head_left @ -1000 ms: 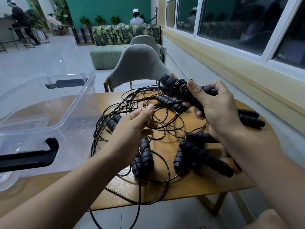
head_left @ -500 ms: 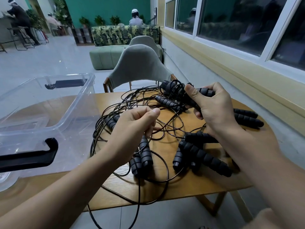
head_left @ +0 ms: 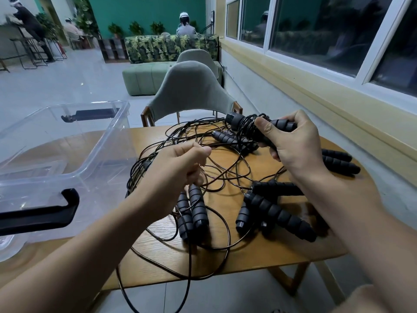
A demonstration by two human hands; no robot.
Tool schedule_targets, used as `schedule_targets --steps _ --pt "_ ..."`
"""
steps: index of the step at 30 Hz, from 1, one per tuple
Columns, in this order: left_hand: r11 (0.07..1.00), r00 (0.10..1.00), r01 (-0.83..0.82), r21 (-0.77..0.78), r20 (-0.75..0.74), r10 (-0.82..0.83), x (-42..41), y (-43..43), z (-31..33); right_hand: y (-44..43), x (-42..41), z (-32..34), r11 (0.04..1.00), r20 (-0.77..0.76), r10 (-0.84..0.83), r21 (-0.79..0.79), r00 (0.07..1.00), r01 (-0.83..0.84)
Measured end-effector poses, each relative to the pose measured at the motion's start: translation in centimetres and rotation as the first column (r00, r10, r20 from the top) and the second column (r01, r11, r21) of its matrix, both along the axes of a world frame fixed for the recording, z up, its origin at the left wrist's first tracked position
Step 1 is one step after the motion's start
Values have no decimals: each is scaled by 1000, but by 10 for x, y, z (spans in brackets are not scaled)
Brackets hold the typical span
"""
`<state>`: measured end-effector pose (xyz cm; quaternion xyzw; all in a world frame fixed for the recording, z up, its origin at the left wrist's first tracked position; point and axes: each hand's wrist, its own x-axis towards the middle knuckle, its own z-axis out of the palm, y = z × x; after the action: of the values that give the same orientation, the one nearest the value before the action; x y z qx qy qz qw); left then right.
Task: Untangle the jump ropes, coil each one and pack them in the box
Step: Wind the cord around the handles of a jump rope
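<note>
the right hand [head_left: 295, 152] grips a cord-wrapped pair of jump rope handles [head_left: 242, 126] lifted off the bench [head_left: 248, 256], anchoring the coil. the left hand [head_left: 180, 168] pinches a loose cord [head_left: 222, 145], probably feeding the next wrap. the clear plastic box [head_left: 108, 141] sits open just left of it.

Wooden bench [head_left: 282, 251] recorded, corners rounded. A grey upholstered chair [head_left: 187, 91] is set at its far edge, and a second chair [head_left: 196, 56] is seen behind. A green ottoman [head_left: 144, 79] and leaf-print sofa [head_left: 162, 47] are placed further back, with a seated person [head_left: 185, 27] beyond. Windows [head_left: 316, 30] are ranged along the right wall.
</note>
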<state>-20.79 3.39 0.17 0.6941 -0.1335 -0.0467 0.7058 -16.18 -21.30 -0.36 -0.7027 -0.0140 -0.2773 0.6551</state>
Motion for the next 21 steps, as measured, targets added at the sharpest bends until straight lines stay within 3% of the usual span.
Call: schedule_targets --steps 4,5,7,10,13,17,21 --pt "947 993 -55 316 114 20 2 6 0 -6 0 1 997 13 -39 -63 999 39" --pt "958 995 -32 283 95 5 2 7 -1 -7 0 0 995 13 -51 -91 999 52" --pt "996 998 61 66 21 -62 2 9 -1 -7 0 -2 983 18 -82 -164 997 83" --pt "959 983 173 -225 -15 -181 -2 8 1 -6 1 -1 960 31 -126 -249 992 130" --pt "934 979 158 -322 -72 -190 -5 5 1 -5 -1 0 939 54 -152 -304 987 161" --pt "992 993 107 -72 -37 -110 0 8 2 -11 -1 -1 912 63 -205 -349 977 214" --pt "966 998 60 251 -24 -56 7 17 -1 -19 3 -5 895 56 -228 -380 972 232"
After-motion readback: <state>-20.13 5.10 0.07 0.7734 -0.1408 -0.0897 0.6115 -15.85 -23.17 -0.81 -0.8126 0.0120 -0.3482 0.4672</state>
